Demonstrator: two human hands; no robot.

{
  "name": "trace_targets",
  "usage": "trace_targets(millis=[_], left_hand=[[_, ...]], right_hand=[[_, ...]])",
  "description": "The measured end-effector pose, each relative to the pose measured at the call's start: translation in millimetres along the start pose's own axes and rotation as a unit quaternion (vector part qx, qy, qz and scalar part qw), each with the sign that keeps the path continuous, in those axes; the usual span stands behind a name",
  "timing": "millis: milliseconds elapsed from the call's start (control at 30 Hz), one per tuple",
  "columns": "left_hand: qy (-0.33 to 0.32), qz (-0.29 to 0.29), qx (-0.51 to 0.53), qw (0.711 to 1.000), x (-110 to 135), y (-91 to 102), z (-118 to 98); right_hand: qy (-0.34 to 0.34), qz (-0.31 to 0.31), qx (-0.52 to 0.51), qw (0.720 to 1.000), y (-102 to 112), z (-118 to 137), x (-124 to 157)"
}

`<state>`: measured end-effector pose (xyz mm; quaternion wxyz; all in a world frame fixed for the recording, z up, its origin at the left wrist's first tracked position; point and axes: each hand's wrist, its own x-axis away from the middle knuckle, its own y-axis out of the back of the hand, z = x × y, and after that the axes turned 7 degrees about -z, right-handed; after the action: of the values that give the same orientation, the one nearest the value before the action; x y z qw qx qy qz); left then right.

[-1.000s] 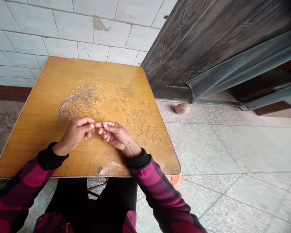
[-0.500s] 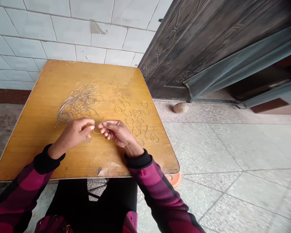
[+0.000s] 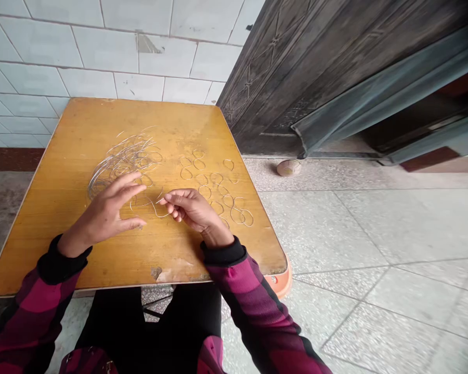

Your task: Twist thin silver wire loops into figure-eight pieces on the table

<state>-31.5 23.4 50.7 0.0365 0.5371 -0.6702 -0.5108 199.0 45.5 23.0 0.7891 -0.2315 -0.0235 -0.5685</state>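
My right hand (image 3: 189,208) pinches the end of a thin silver wire loop (image 3: 150,208), which curves left over the yellow wooden tabletop (image 3: 171,124). My left hand (image 3: 105,210) is open, with its fingers spread, just left of the loop and close to a loose tangle of wire (image 3: 122,166). Several small wire rings (image 3: 214,189) lie in scattered rows to the right of my right hand. Some rings near my right hand's wrist are partly hidden by it.
A dark carved wooden door (image 3: 315,67) stands right of the table, with a tiled wall (image 3: 101,52) behind. An orange plastic rim (image 3: 281,283) shows under the table's near right corner. A small round stone (image 3: 288,168) lies on the speckled floor.
My left hand has opened and moved left, away from the wire loop. The loop now stays with my right hand. The view has tilted slightly.
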Motion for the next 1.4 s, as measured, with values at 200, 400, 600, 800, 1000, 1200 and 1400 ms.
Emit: trace_targets(millis=[200,400,600,800,1000,1200,1400], left_hand=[[0.047,-0.004,0.011,0.999,6,-26.1,2],[0.076,-0.011,-0.025,0.997,3,-26.2,-4],[0.072,-0.021,-0.062,0.995,3,-29.1,-5],[0.061,-0.025,-0.062,0.996,5,-31.3,-6],[0.061,-0.025,-0.041,0.997,5,-33.9,-7],[0.042,-0.032,-0.030,0.998,5,-35.2,-9],[0.070,-0.025,0.004,0.997,6,-36.8,-9]], right_hand=[[0.016,-0.004,0.010,1.000,-5,-4,1],[0.028,0.000,0.031,0.999,-10,-11,0],[0.030,0.001,0.042,0.999,-12,-14,-1],[0.046,-0.005,0.059,0.997,-13,-16,-2],[0.074,-0.036,0.105,0.991,-15,-17,-3],[0.086,-0.035,0.129,0.987,-15,-17,-4],[0.090,-0.030,0.140,0.986,-13,-18,-4]])
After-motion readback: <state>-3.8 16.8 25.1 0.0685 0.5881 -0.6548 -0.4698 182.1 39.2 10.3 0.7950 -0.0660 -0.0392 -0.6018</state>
